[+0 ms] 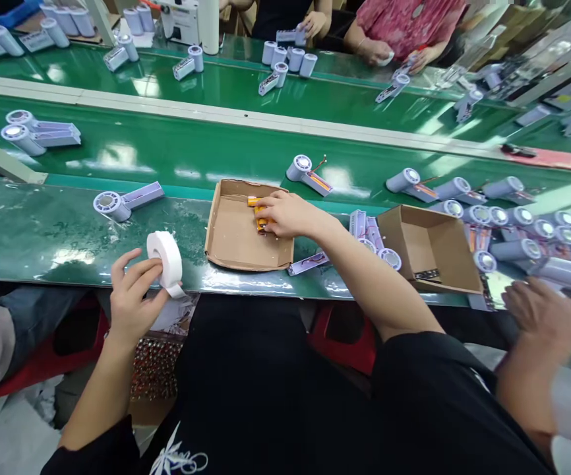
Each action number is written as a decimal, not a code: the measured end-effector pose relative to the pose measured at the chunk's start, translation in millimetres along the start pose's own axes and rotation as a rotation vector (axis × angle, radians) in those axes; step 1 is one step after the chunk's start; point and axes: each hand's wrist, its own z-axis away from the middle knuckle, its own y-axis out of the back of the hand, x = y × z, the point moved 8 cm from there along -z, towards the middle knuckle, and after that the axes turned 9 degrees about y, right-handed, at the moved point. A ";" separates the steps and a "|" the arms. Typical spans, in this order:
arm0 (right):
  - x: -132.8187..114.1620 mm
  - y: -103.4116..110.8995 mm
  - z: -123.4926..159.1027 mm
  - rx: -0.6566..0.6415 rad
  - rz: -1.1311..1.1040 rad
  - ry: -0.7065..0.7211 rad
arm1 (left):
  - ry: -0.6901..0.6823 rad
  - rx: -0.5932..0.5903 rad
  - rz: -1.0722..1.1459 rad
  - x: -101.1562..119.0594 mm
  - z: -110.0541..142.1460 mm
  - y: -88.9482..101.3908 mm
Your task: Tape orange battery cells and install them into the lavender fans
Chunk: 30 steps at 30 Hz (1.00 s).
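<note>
My left hand [137,290] is closed round a roll of white tape [171,260], its loose end hanging at the lower right. My right hand [285,214] reaches into a shallow cardboard tray [231,237], fingers curled over small orange batteries [260,212]; the fingers partly hide them. Left of the tray lies a pale lilac handheld fan body [112,204] with its handle pointing right. More fan parts [310,262] rest under and beside my right forearm, handles opened.
A deeper cardboard box [434,247] stands at the right, with many fan bodies [517,247] beyond it. A green conveyor [191,145] carries more fan bodies. A co-worker's hand [545,310] is at the right; other people sit across the line.
</note>
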 end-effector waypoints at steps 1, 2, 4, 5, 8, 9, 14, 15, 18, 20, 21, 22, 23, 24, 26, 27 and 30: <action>-2.8 -2.4 -3.2 -0.001 -0.005 0.002 | -0.015 -0.016 0.009 3.2 -1.0 -4.6; -5.2 -4.1 -6.2 0.011 -0.005 -0.011 | -0.027 -0.030 0.016 6.1 -1.7 -8.4; -6.1 -5.3 -12.2 0.060 0.010 -0.069 | -0.043 -0.056 0.020 10.9 -2.6 -13.3; -4.2 -4.5 -15.2 0.100 0.009 -0.103 | -0.048 -0.063 0.018 12.8 -2.8 -14.4; 10.8 2.6 -21.4 0.306 -0.183 -0.216 | -0.054 -0.083 0.006 17.1 -2.5 -15.4; 17.3 5.2 -21.2 0.398 -0.333 -0.248 | -0.058 -0.096 0.000 18.4 -2.2 -15.9; 1.4 10.2 -10.9 0.622 -1.207 -0.125 | -0.114 -0.138 -0.063 30.5 -1.9 -18.2; -13.8 11.5 -7.0 0.582 -1.303 -0.060 | -0.129 -0.146 -0.085 34.4 -2.5 -18.6; -60.1 18.6 11.0 0.467 -1.391 0.106 | -0.177 -0.192 -0.151 48.9 -5.7 -21.3; -77.7 23.0 24.5 0.456 -1.314 0.126 | -0.219 -0.223 -0.181 60.0 -8.5 -23.3; -82.1 24.2 30.1 0.456 -1.246 0.111 | -0.242 -0.234 -0.194 65.2 -9.8 -24.2; -85.0 24.8 34.7 0.448 -1.168 0.093 | -0.265 -0.241 -0.208 69.7 -10.9 -25.2; -87.3 25.0 38.1 0.432 -1.091 0.081 | -0.286 -0.246 -0.222 73.4 -11.7 -26.3; -89.5 25.0 40.4 0.411 -1.024 0.078 | -0.304 -0.251 -0.236 76.1 -12.2 -27.5; -94.2 25.7 42.9 0.380 -0.941 0.096 | -0.329 -0.265 -0.249 78.6 -12.2 -30.3; -96.8 26.7 43.7 0.378 -0.924 0.112 | -0.336 -0.273 -0.249 78.9 -12.1 -31.7; -105.2 30.2 45.0 0.382 -0.929 0.161 | -0.341 -0.290 -0.236 78.9 -13.2 -34.9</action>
